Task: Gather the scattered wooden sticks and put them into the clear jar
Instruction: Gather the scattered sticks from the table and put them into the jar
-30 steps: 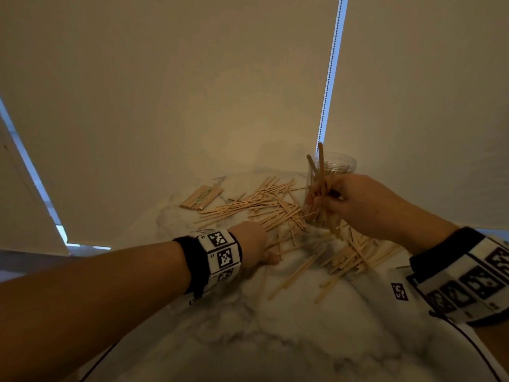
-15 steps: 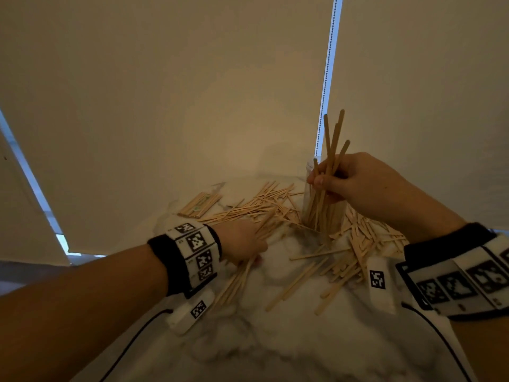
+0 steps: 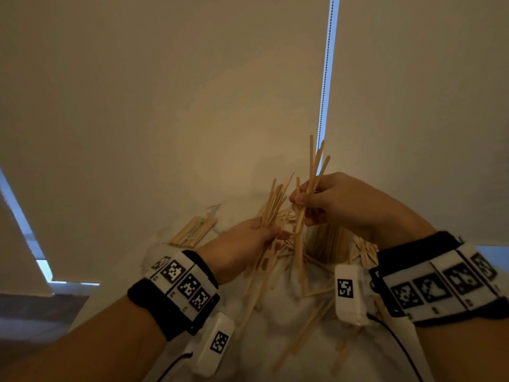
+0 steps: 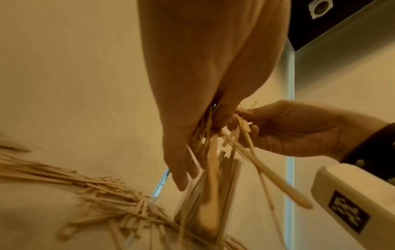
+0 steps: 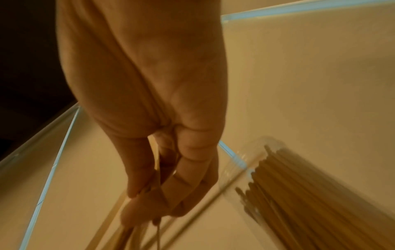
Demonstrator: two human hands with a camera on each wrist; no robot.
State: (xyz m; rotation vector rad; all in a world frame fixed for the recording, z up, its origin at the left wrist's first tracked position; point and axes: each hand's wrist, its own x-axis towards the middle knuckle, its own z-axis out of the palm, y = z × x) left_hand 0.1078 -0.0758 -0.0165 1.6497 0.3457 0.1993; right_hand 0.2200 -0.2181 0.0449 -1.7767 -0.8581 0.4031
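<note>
Both hands are raised over the marble table. My left hand grips a fan of wooden sticks that point up and away. Just to its right, my right hand holds several upright sticks, with fingers curled round them in the right wrist view. The two bundles nearly meet. The clear jar stands below and behind my right hand, packed with sticks; it also shows blurred under the left hand. Many loose sticks lie scattered around the jar.
A flat pack of sticks lies at the table's back left. Cream roller blinds with a bead chain hang close behind the table. White camera units with cables hang under both wrists. The table's left edge drops to dark floor.
My left hand has lifted a bundle of sticks off the table and brought it up beside the right hand. The right hand has risen slightly with its sticks, left of the jar.
</note>
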